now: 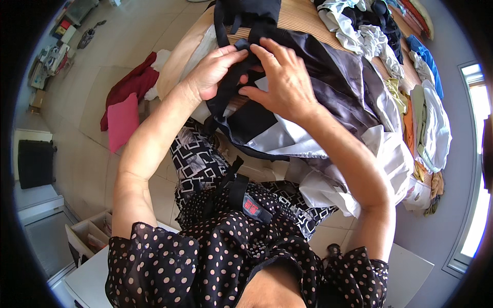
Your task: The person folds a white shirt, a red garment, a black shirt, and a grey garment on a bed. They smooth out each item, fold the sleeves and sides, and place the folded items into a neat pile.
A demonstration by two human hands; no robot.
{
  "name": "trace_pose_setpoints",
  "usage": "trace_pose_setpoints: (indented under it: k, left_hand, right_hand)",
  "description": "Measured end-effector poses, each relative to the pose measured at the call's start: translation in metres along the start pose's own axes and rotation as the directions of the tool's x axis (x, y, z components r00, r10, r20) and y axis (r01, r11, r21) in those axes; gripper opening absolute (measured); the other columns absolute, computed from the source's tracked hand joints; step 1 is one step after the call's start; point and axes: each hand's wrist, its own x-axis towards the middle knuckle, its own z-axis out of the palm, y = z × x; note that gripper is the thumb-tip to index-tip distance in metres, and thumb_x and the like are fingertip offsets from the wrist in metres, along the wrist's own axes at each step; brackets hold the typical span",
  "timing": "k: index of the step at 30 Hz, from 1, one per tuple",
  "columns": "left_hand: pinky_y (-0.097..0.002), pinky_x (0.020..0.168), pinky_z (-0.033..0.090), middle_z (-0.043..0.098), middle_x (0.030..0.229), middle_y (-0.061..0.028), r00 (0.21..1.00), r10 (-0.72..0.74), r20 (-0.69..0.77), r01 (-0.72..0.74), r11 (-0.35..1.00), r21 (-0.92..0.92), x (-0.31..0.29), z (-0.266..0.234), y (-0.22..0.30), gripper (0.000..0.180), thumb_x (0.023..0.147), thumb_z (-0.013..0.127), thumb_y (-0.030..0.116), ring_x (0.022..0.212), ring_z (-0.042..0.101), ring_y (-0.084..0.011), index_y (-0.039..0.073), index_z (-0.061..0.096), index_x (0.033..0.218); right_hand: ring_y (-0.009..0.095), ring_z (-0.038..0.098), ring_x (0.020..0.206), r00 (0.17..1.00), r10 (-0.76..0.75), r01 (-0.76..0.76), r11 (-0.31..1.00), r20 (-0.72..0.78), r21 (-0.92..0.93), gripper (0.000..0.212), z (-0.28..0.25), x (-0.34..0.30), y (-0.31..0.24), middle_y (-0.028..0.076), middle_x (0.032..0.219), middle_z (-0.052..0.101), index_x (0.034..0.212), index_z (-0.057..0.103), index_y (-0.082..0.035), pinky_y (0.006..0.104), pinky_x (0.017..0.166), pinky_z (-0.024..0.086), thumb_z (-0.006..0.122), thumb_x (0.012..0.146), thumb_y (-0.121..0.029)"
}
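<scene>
A dark satiny garment [334,64] with a pale, silvery-white inner side lies spread over the table edge and hangs toward my lap. Along its near left side runs a black fabric band [222,97]. At the band's upper end, my left hand [215,69] pinches the black cloth between thumb and fingers. My right hand [285,77] rests against the same spot from the right, fingers stretched out and thumb apart, with the index fingertip beside the left one. More black fabric [246,11] with straps lies just beyond my hands. What lies under my fingers is partly hidden.
Heaped clothes in white and black [367,38] lie on the striped tabletop [303,19] at the far right. Green, orange and white garments [429,126] hang along its right side. Red and pink cloths [123,123] are at left. An open drawer [90,233] stands lower left.
</scene>
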Motion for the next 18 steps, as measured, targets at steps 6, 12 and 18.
trace_pose_setpoints:
  k: [6, 12, 18]
  left_hand:
    - [-0.0187, 0.06, 0.044, 0.062, 0.085, -0.0019, 0.917, 0.389, -0.088, -0.22, 0.677, 0.702, -0.053, -0.037, -0.022, 0.023, 0.091, 0.051, 0.024, 0.075, 0.057, -0.0052, 0.005, 0.06, 0.097]
    - [-0.0294, 0.065, 0.053, 0.056, 0.1, -0.0082, 0.903, -0.253, -0.348, 0.354, 0.897, 0.267, -0.11, -0.044, -0.12, 0.047, 0.082, 0.063, 0.034, 0.087, 0.059, -0.017, 0.0, 0.045, 0.11]
    - [-0.0305, 0.071, 0.051, 0.055, 0.105, -0.0023, 0.891, -0.214, -0.401, 0.118, 0.961, -0.249, -0.089, -0.029, -0.158, 0.037, 0.082, 0.062, 0.015, 0.09, 0.057, -0.014, 0.009, 0.046, 0.114]
  right_hand:
    - [0.033, 0.063, 0.077, 0.902, 0.426, -0.432, 0.885, 0.075, 0.171, 0.024, 0.001, 0.0, 0.05, 0.018, 0.077, 0.064, 0.096, 0.062, -0.002, 0.0358, 0.072, 0.049, 0.061, 0.075, -0.013]
    - [0.019, 0.062, 0.067, 0.778, 0.598, -0.628, 0.725, 0.194, 0.282, 0.021, -0.036, 0.019, 0.029, 0.013, 0.075, 0.063, 0.093, 0.063, -0.002, 0.0309, 0.067, 0.051, 0.056, 0.079, -0.016]
    - [0.035, 0.061, 0.077, 0.949, 0.159, -0.236, 0.93, 0.272, 0.28, 0.019, -0.02, 0.01, 0.0, 0.022, 0.079, 0.06, 0.089, 0.059, 0.001, 0.0373, 0.07, 0.049, 0.055, 0.074, -0.01]
